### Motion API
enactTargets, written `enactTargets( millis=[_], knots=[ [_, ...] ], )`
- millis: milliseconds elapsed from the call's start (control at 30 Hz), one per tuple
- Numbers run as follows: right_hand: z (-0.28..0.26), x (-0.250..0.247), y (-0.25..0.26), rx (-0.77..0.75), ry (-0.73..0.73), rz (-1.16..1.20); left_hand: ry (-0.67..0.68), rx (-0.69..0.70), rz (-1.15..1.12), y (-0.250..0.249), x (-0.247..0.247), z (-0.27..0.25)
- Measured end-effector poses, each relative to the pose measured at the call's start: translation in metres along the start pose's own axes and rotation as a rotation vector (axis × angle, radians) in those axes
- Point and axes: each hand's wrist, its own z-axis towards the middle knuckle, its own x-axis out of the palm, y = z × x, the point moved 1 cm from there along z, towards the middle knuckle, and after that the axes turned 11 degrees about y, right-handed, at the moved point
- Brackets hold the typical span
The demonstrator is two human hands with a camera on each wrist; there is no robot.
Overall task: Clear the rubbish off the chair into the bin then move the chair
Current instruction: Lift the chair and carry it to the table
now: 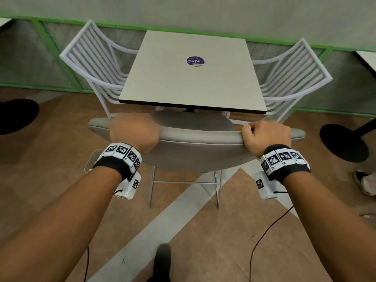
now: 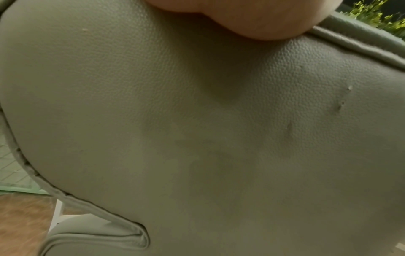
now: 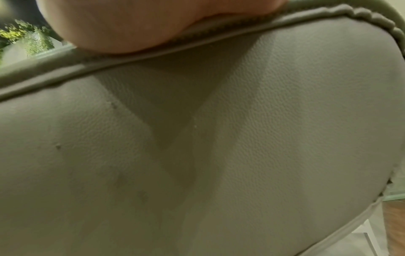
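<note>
A grey padded chair with thin metal legs stands in front of me, its seat tucked toward the square table. My left hand grips the top edge of the backrest on the left, and my right hand grips it on the right, fingers curled over the rim. Both wrist views are filled by the leathery back of the chair, with the heel of a hand at the top. No rubbish or bin shows in any view.
Two white slatted chairs flank the table. Black round table bases stand on the brown floor at left and right. Another person's shoe is at the right edge, and my own foot is below.
</note>
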Motion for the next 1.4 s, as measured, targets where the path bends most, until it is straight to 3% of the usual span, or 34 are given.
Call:
enactTargets(
  millis=[333,600,1133,1300,1400],
  knots=[
    [0.061,-0.001,0.005,0.012,-0.013,-0.020,0.000,0.003,0.033,0.005,0.009,0.060],
    [0.093,0.002,-0.011,0.004,-0.006,-0.009,0.038,0.011,0.065,-0.009,0.013,0.077],
    [0.080,0.002,-0.008,0.022,-0.040,-0.025,0.006,0.044,0.004,-0.004,0.012,0.069],
    [0.061,-0.002,0.010,0.007,0.033,-0.015,0.031,0.036,-0.057,-0.005,0.005,0.057],
    [0.041,0.001,0.025,0.000,-0.016,0.103,0.009,0.128,-0.167,0.003,0.007,0.049]
  ],
)
